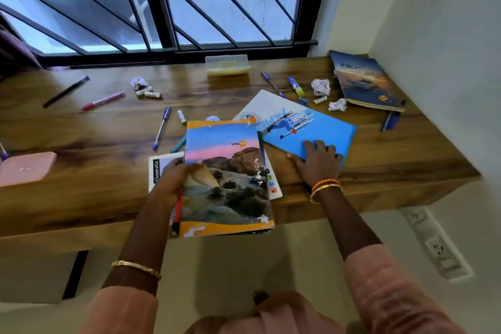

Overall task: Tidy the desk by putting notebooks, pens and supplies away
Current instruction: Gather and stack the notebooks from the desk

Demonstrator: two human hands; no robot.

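My left hand [173,179] grips the left edge of a small stack of notebooks topped by one with a rocky sunset cover [227,171], lifted over the desk's front edge. Under it a white notebook [157,171] lies on the wooden desk [95,144]. My right hand [317,163] rests flat, fingers spread, on the near corner of a blue notebook [320,127], which overlaps a white one [268,106]. Pens are scattered about: a blue one [162,127], a pink one [103,101], a black one [66,91], another blue one [272,84].
A dark-covered book stack [363,81] lies at the back right by the wall. Crumpled paper balls [320,87], a glue stick [296,86], small batteries [149,93] and a clear plastic box [227,64] litter the back. A pink case [27,168] sits at the left edge.
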